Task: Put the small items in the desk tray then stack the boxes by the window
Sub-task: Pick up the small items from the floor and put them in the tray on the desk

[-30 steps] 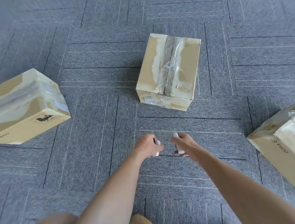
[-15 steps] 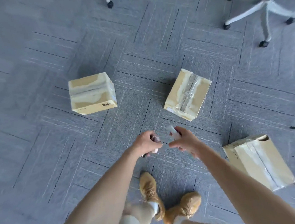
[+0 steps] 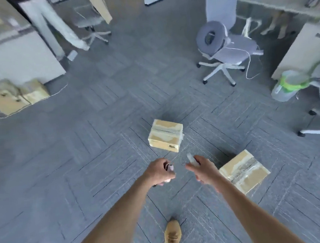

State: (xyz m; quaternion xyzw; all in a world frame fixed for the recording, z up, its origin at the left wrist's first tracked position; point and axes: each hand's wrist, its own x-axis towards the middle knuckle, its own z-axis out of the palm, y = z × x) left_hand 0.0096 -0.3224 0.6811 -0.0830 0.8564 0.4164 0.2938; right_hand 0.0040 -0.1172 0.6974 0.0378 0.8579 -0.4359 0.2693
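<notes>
Both bare arms reached forward, the left hand (image 3: 160,172) and right hand (image 3: 203,169) each curled around a small item, close together.

An office interior. Grey carpet tiles (image 3: 102,138) laid in alternating directions cover the floor. A swivel chair (image 3: 226,44) on a white castor base, carrying a ring cushion, stands near a long bench (image 3: 272,5) strewn with blurred items. A second swivel chair (image 3: 90,24) stands beyond it, and a white cabinet (image 3: 14,60) lies at left.
</notes>
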